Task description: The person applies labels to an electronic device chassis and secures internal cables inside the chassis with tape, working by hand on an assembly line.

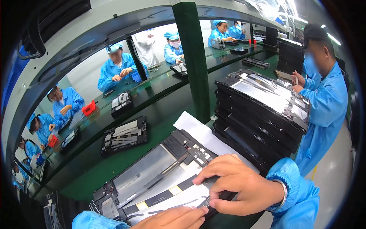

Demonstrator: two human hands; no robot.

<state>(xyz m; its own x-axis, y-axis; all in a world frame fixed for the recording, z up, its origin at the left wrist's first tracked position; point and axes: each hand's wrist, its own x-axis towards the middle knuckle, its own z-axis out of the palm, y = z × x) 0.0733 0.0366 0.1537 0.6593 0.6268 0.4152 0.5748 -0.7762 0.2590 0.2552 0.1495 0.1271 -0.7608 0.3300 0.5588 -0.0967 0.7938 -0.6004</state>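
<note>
In front of me on the green bench lies an opened tablet-like device (146, 171), its silver battery plates, dark flat ribbon cables and a small circuit board exposed. My left hand (177, 219) rests along its near edge with fingers stretched out flat. Over the right part of the device is my right hand (244, 187), a metal bracelet at its wrist. One fingertip touches the inside near a dark strip (164, 197) with yellowish patches. Its thumb and another finger come together at the near edge; whatever is between them is too small to make out.
A tall stack of similar devices (259, 122) stands to the right, beside a white paper sheet (196, 129). Another opened device (126, 133) lies farther left. A green post (192, 61) rises mid-bench. A co-worker (324, 95) stands at right; several sit across the line (160, 99).
</note>
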